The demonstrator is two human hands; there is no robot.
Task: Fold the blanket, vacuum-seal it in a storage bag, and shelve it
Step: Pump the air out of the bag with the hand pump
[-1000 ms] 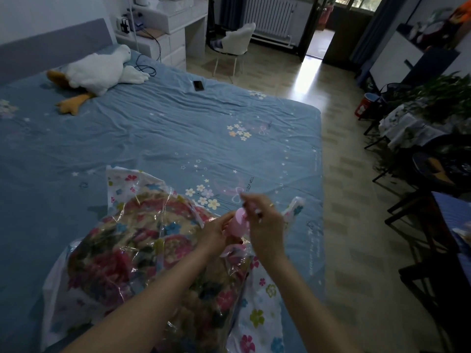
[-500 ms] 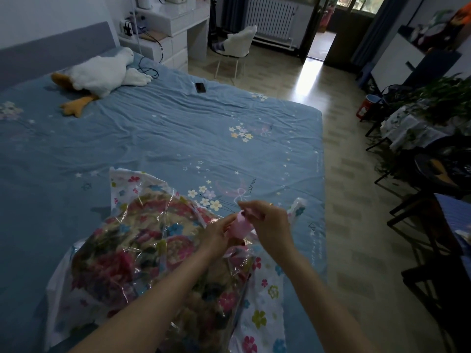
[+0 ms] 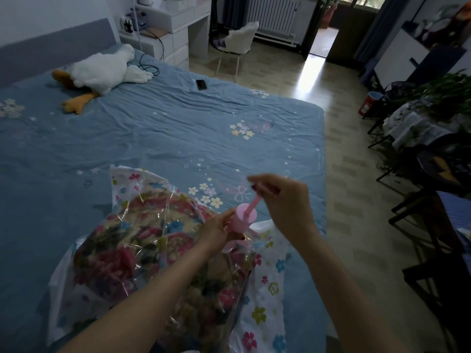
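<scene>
Now the pink hand pump (image 3: 244, 217) stands with its plunger drawn up — half a second ago it was pushed down — so air is likely being pumped out. The left hand (image 3: 216, 231) grips the barrel, the right hand (image 3: 281, 197) pinches the handle. The storage bag (image 3: 158, 253) on the bed (image 3: 165, 133) holds the folded floral blanket (image 3: 142, 250) — still puffy.

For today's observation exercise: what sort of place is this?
Most likely a home bedroom: a large bed with a blue floral sheet, a plush goose by the headboard, and a white desk with a chair.

1 head view, forward-down over bed (image 3: 178, 138)
</scene>
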